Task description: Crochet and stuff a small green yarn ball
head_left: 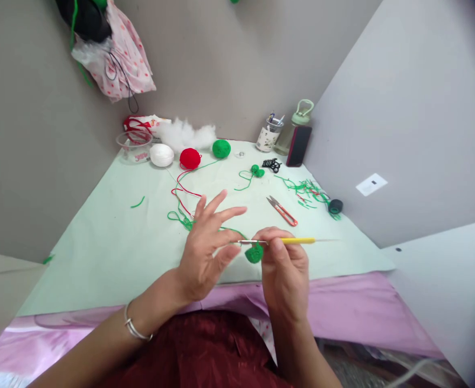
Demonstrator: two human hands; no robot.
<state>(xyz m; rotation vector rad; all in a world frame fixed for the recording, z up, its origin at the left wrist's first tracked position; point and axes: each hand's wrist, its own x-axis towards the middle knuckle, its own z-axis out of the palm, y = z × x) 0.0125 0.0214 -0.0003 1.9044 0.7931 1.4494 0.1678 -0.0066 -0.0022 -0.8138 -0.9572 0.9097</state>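
My right hand is closed around a yellow-handled crochet hook, which lies level and points left. A small green crocheted piece hangs on the hook between my hands. My left hand is raised beside it with the fingers spread, and green yarn runs across it back over the table. That strand leads toward a green yarn ball at the far side.
On the pale green table lie red snips, a red yarn ball, a white ball, white stuffing, a small green piece, yarn scraps, a pen cup and a bottle.
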